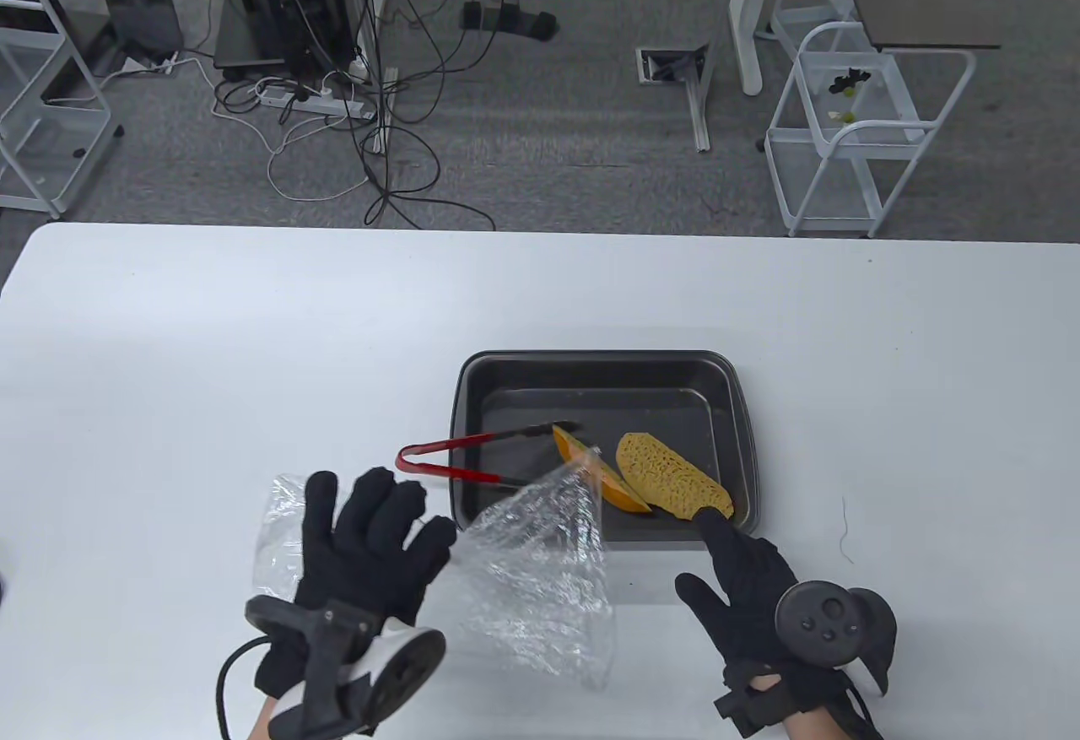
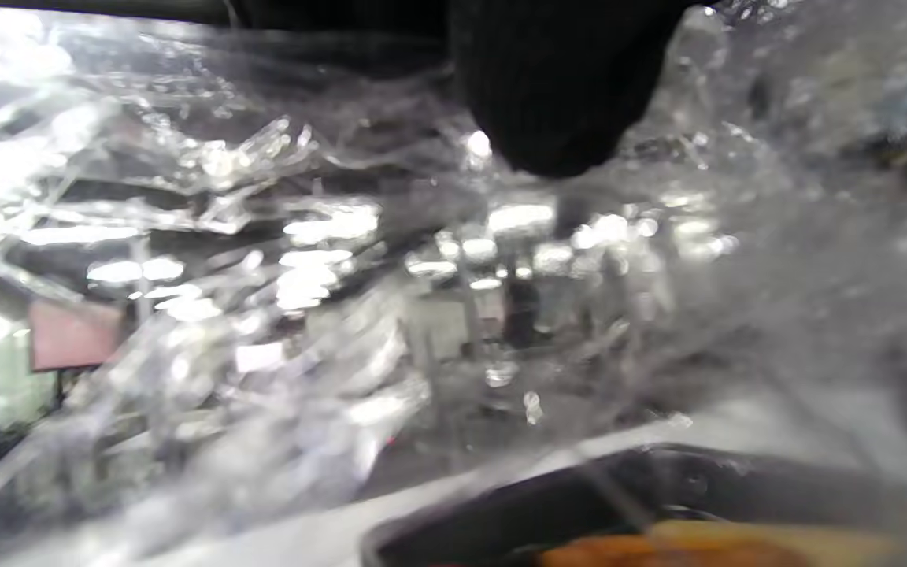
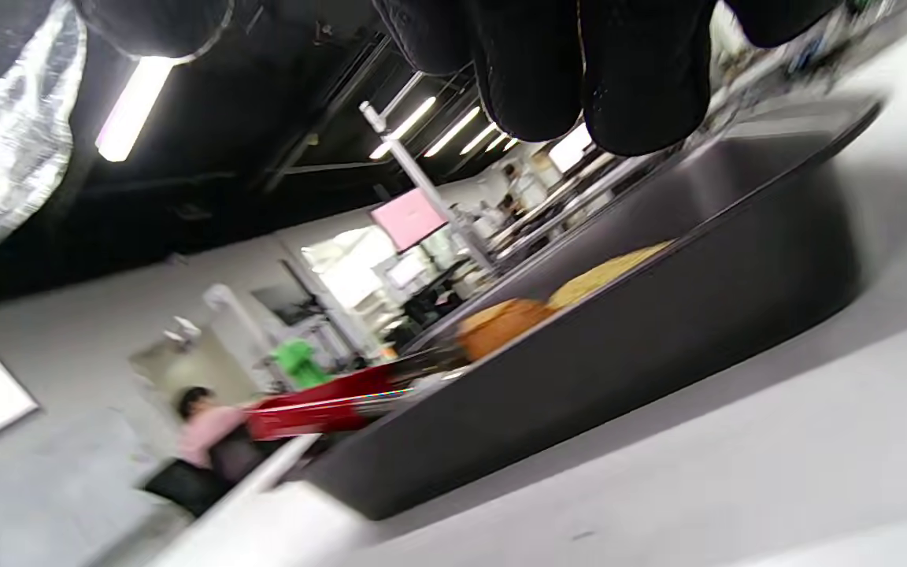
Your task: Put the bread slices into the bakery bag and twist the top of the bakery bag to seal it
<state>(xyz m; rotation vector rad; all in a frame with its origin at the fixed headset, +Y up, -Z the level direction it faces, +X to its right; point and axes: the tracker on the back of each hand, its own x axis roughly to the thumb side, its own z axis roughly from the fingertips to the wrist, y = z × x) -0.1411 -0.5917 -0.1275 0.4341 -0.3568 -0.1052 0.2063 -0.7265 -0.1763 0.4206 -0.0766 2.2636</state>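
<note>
A crinkled clear bakery bag (image 1: 540, 580) (image 2: 304, 276) lies on the table under my left hand (image 1: 380, 512), one corner rising over the tray's near rim. The left fingers (image 1: 371, 495) are spread and straight over the plastic; the thumb is hidden. Two bread slices lie in the dark baking tray (image 1: 726, 402) (image 3: 619, 354): an orange-crusted one (image 1: 620, 495) (image 3: 501, 323) partly behind the bag, and a yellow porous one (image 1: 671, 478) (image 3: 611, 272). My right hand (image 1: 700, 550) reaches over the tray's near right corner, its forefinger straight and touching the yellow slice's near end.
Red-handled tongs (image 1: 447, 457) (image 3: 320, 409) rest across the tray's left rim, tips by the orange-crusted slice. A thin thread (image 1: 844, 529) lies on the white table (image 1: 211, 335) right of the tray. Carts, cables and desk legs stand on the floor beyond the far edge.
</note>
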